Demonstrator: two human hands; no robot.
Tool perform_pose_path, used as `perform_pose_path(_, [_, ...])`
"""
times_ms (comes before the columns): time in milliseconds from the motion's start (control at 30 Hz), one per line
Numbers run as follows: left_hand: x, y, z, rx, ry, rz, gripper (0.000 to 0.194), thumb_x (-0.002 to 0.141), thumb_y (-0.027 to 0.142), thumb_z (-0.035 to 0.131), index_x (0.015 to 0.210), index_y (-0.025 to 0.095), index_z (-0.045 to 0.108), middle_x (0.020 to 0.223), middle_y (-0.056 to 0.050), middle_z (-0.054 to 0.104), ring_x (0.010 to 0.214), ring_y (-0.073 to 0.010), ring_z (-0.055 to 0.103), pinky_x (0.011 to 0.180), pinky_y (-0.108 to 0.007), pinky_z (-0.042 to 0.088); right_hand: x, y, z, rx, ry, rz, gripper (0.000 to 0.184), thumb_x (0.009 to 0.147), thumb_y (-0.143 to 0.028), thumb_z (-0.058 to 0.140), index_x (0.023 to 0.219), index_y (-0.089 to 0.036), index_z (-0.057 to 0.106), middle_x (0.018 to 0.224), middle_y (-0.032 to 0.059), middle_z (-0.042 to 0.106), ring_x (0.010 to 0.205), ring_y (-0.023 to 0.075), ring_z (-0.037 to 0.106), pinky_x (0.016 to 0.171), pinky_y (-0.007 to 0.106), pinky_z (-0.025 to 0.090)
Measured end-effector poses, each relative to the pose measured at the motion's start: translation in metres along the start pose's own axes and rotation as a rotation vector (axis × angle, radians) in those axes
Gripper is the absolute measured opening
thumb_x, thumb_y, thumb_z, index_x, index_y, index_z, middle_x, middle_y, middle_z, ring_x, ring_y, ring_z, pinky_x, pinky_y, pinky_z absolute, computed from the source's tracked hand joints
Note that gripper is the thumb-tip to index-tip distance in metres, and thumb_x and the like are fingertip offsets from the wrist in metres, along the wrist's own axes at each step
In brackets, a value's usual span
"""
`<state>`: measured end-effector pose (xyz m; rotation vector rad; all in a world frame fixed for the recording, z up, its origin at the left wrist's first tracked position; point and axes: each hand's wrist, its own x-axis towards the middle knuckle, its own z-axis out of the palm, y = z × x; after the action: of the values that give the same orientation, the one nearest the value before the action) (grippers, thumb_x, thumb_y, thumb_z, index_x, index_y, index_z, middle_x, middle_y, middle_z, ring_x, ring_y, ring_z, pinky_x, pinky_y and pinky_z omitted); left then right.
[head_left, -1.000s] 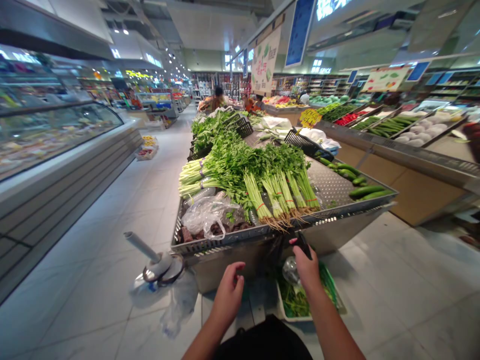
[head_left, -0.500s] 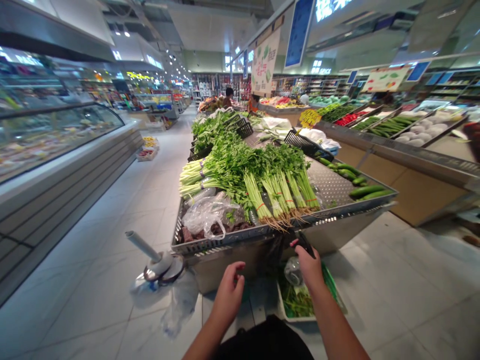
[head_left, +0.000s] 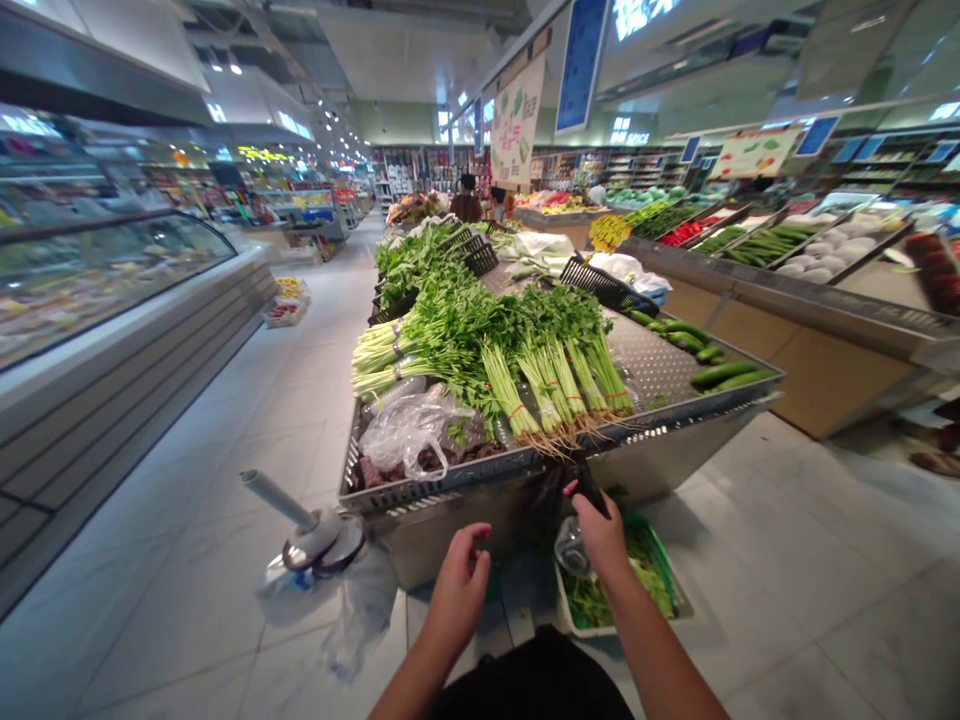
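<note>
My right hand [head_left: 602,537] grips a small black tool [head_left: 589,490], perhaps scissors, just below the metal front rim of the produce display [head_left: 480,478]. Its tip reaches the dark, stringy roots of the bundled celery [head_left: 517,385]. My left hand [head_left: 459,585] hangs near the display's steel front, with slightly curled fingers and nothing in them. Below my right hand sits a white tray with green rim [head_left: 652,575], holding green trimmings [head_left: 592,600] and a clear plastic wad [head_left: 571,547]. A crumpled plastic bag [head_left: 409,435] lies on the display beside the celery.
A plastic-bag dispenser on a grey pole [head_left: 319,540] stands left of my left hand. Cucumbers [head_left: 720,375] and a black crate [head_left: 604,285] lie further along the display. A refrigerated counter [head_left: 112,270] lines the left of the tiled aisle. Vegetable stands run along the right.
My right hand and its tool have shifted slightly left and up toward the celery roots. The whole view has turned a little, and a distant person has moved.
</note>
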<state>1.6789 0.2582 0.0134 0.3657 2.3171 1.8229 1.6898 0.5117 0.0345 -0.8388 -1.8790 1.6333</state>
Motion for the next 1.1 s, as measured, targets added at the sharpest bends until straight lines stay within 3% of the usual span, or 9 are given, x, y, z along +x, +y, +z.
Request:
perform_pose_path(133, [0.0,0.001,-0.001,0.002,-0.001,-0.011,0.038,0.089,0.03,0.055,0.124,0.022,0.067,0.125,-0.012,0.068,0.103,-0.0264,0.067,0.093,-0.042,0.054,0.012,-0.002,-0.014,-0.008,0.055,-0.016,0.036,0.066,-0.038,0.061,0.091,-0.019,0.078,0.092,0.0047,0.078,0.099,0.0286,0.067,0.091,0.035,0.048])
perform_pose_path(267, [0.001,0.002,-0.001,0.002,0.002,-0.002,0.038,0.089,0.03,0.056,0.123,0.022,0.068,0.125,-0.012,0.068,0.106,-0.0274,0.067,0.095,-0.043,0.054,-0.01,-0.002,0.009,0.0,-0.059,-0.008,0.027,0.062,-0.036,0.062,0.076,-0.019,0.078,0.079,0.0046,0.077,0.085,0.0279,0.069,0.083,0.035,0.051])
perform_pose_path(400, [0.001,0.002,-0.002,0.003,-0.002,0.008,0.038,0.089,0.03,0.056,0.124,0.022,0.067,0.126,-0.013,0.068,0.108,-0.0282,0.066,0.094,-0.043,0.054,-0.021,-0.002,0.026,0.028,-0.115,-0.035,0.029,0.063,-0.037,0.063,0.08,-0.02,0.08,0.085,0.0041,0.079,0.089,0.0274,0.07,0.086,0.035,0.051])
perform_pose_path(633, [0.0,0.0,-0.003,0.005,0.0,-0.007,0.039,0.089,0.032,0.056,0.125,0.022,0.067,0.126,-0.013,0.068,0.102,-0.0267,0.067,0.089,-0.041,0.055,0.011,-0.002,-0.007,0.008,0.03,-0.04,0.033,0.068,-0.038,0.062,0.089,-0.018,0.078,0.088,0.0048,0.077,0.097,0.0287,0.067,0.092,0.037,0.047])
perform_pose_path(900, [0.002,-0.002,-0.001,0.005,-0.01,0.011,0.038,0.089,0.03,0.056,0.124,0.022,0.067,0.125,-0.013,0.069,0.106,-0.0277,0.067,0.094,-0.043,0.054,-0.024,0.002,0.026,0.028,-0.136,-0.012,0.024,0.063,-0.036,0.064,0.074,-0.02,0.078,0.079,0.0038,0.078,0.086,0.0272,0.07,0.085,0.034,0.051])
perform_pose_path(1100, [0.0,-0.004,-0.003,0.001,-0.007,0.014,0.037,0.089,0.031,0.056,0.124,0.022,0.068,0.125,-0.013,0.069,0.109,-0.0279,0.067,0.094,-0.043,0.054,0.004,-0.002,0.001,0.013,-0.017,0.011,0.032,0.064,-0.04,0.062,0.084,-0.02,0.077,0.084,0.0043,0.076,0.09,0.0282,0.068,0.087,0.036,0.049])
